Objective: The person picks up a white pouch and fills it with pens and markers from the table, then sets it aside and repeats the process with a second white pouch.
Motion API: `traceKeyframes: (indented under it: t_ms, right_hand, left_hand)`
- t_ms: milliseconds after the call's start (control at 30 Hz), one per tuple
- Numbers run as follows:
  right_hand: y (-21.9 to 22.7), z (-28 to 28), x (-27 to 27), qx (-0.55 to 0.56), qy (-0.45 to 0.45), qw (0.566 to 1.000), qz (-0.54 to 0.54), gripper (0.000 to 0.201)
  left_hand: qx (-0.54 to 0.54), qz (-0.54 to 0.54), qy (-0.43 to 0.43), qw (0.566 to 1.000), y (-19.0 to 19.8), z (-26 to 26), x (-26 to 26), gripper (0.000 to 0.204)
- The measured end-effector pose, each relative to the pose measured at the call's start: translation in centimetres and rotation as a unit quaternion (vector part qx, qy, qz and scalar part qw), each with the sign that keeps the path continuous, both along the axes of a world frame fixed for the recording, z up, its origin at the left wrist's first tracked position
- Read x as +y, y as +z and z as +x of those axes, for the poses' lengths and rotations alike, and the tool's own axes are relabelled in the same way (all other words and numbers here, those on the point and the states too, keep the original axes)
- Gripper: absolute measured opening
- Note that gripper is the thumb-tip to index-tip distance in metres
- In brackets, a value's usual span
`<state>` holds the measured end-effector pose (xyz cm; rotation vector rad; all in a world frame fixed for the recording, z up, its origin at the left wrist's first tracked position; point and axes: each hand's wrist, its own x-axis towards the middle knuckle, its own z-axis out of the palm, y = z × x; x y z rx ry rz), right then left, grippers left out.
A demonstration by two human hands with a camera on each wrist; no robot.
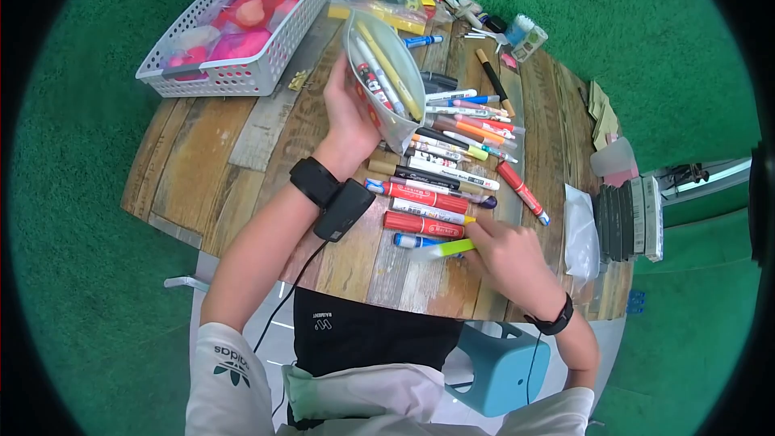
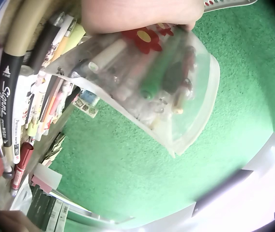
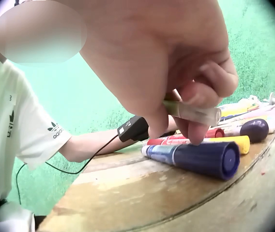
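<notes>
My left hand [image 1: 349,119] grips a translucent zip pouch [image 1: 397,137] from its left side, tilted above the table with its mouth open. Inside it lie a yellow pen [image 1: 387,69] and several others; red flowers mark its outside in the left wrist view. Between thumb and fingers, my right hand [image 1: 517,265] pinches a lime-green pen [image 1: 454,249] with a whitish end. It is close over a blue marker [image 3: 190,157] lying at the near end of a row of pens. Red markers [image 1: 424,224] lie just beyond, beside a white pen with a yellow end.
A white basket [image 1: 242,73] with pink and red items stands back left. More pens and markers [image 1: 452,169] cover the table's middle. At right are a plastic bag [image 1: 580,234] and a stack of dark boxes [image 1: 617,222]. A blue stool [image 1: 500,371] stands below the near edge.
</notes>
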<state>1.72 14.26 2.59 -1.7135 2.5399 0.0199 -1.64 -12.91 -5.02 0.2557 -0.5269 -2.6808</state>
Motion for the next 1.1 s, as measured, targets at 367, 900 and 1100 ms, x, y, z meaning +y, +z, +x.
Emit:
traceKeyframes:
  t_ms: [367,900,1100]
  right_hand:
    - [2.3,-2.8,0.1,0.08,-0.026,0.993,-0.082,0.017]
    - [-0.7,2.3,0.6,-0.07,0.043,0.995,0.057,0.02]
    - [0.2,1.7,3.9,-0.142,-0.04,0.982,0.115,0.021]
  left_hand:
    - [-0.025,0.01,0.007,1.0,-0.6,-0.2,-0.5,0.054]
    - [0.002,0.013,0.011,1.0,-0.9,-0.5,-0.6,0.05]
    - [0.0,0.014,0.006,1.0,-0.8,-0.3,-0.4,0.052]
